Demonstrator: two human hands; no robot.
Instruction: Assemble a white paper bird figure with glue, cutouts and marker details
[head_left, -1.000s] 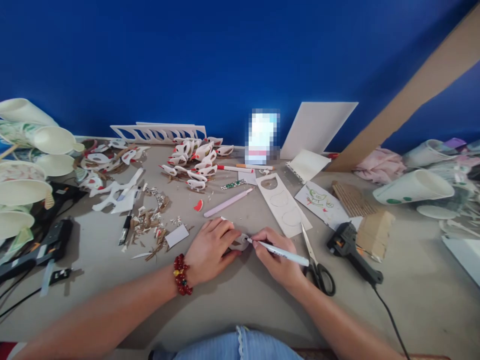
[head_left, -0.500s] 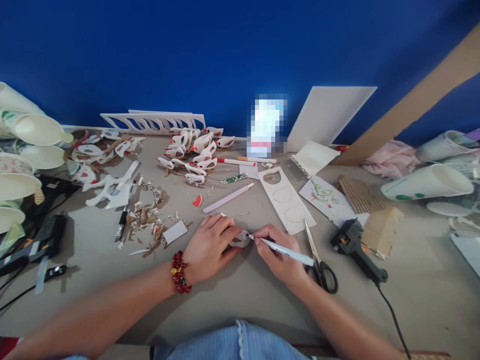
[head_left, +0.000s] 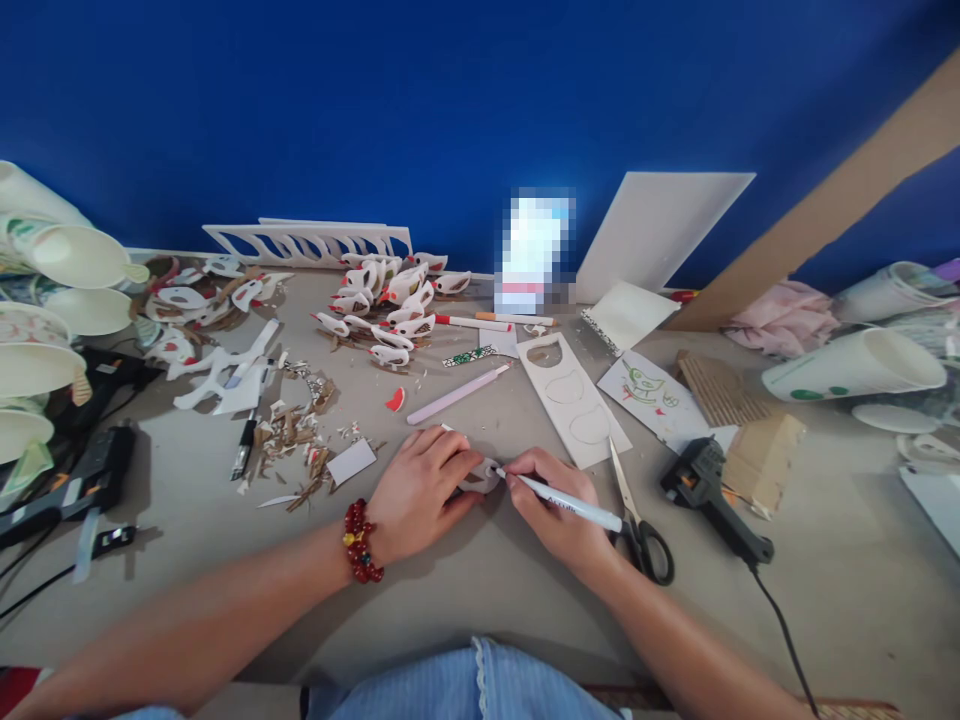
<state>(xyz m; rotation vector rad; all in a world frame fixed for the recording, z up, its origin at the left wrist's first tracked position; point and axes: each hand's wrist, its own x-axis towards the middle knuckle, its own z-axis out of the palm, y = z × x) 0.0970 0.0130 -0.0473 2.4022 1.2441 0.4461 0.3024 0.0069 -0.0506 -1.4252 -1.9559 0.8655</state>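
Both grips closed — right hand (head_left: 561, 522) round marker (head_left: 577, 507), left hand (head_left: 418, 495) on — seemingly — a cutout (head_left: 477, 480).

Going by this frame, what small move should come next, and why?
Probably a short, light stroke with the white marker: the right hand holds it with its tip at the small white cutout, which the left hand steadies.

So there's a deep blue wall (head_left: 360, 110) filling the whole back, a brown slanted strip (head_left: 832, 190) is crossing it, and a grayish table (head_left: 435, 620) is sitting below.
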